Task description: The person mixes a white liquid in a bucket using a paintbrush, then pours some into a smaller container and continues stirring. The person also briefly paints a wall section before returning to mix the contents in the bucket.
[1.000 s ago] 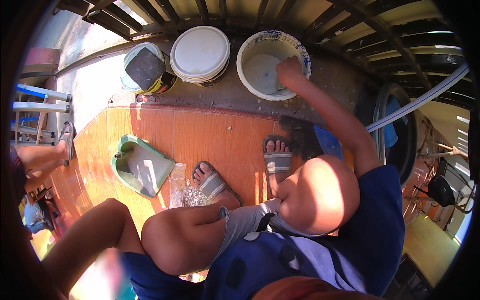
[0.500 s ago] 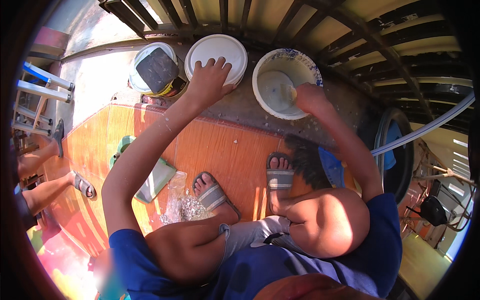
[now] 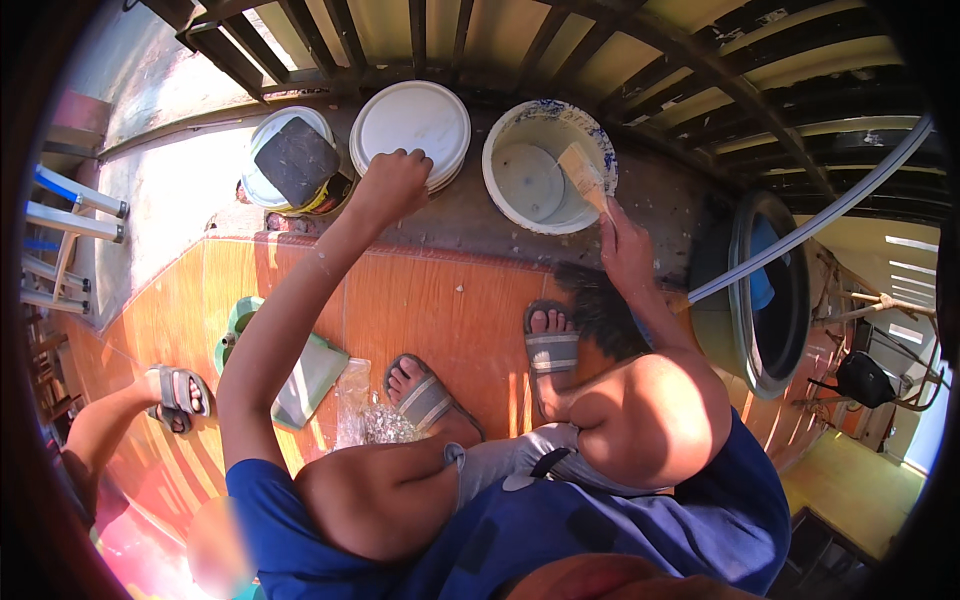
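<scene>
Squatting on an orange tiled floor (image 3: pixel 440 300), the person reaches both arms toward a row of containers along a grey ledge at twelve o'clock. The left hand (image 3: pixel 392 185) rests on the near rim of a white closed bucket lid (image 3: pixel 412 125), its fingers curled down over the edge; whether they truly grip the lid cannot be told. At ten o'clock from that hand stands another white bucket (image 3: pixel 262 185) with a dark square sanding block (image 3: pixel 296 160) lying across its top. The right hand (image 3: pixel 625 250) is clenched around the handle of a paintbrush (image 3: pixel 583 175), whose pale bristles lie tilted over the rim of an open white bucket (image 3: pixel 500 195) at one o'clock; pale paint shows inside it. At three o'clock a large dark round drum (image 3: pixel 745 330) stands with a pale pipe (image 3: pixel 810 225) crossing it. Both sandalled feet sit at the centre, with a crumpled clear plastic bag (image 3: pixel 365 415) just beside the left one and a green dustpan (image 3: pixel 300 375) at eight o'clock. Another person's sandalled foot (image 3: pixel 178 395) shows at nine o'clock.
</scene>
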